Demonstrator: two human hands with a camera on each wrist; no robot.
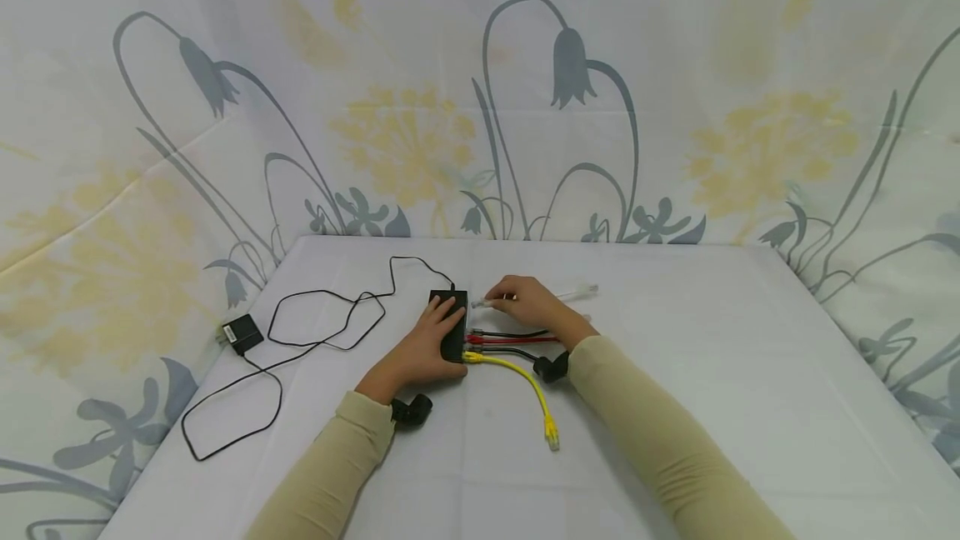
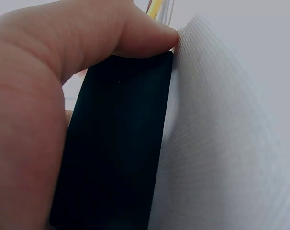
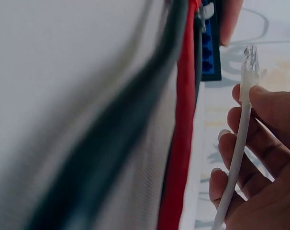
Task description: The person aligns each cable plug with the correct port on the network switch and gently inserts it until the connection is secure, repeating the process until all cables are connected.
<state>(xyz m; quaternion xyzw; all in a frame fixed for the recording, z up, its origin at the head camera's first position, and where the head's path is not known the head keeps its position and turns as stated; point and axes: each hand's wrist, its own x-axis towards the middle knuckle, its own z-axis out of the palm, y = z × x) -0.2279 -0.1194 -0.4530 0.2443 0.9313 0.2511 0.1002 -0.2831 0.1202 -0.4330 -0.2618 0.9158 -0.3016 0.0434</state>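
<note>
A black network switch (image 1: pixel 453 344) lies on the white table, its row of blue ports facing right. My left hand (image 1: pixel 424 350) grips it, fingers spread over the top and thumb (image 2: pixel 145 33) against the near end. Between thumb and fingertips, my right hand (image 1: pixel 534 307) pinches the clear plug (image 3: pixel 250 62) of a white Ethernet cable (image 3: pixel 237 158). That plug points at the switch's port side, a small gap away from it. Yellow (image 1: pixel 534 383), red (image 1: pixel 525 340) and black (image 1: pixel 513 333) Ethernet cables run from the ports, passing below the right hand.
A thin black power cord (image 1: pixel 327 343) loops across the table's left side, from the switch's far end to a power adapter (image 1: pixel 242 333). The yellow cable's loose plug (image 1: pixel 552 433) lies nearer me. A flower-patterned cloth (image 1: pixel 420 65) hangs behind the table.
</note>
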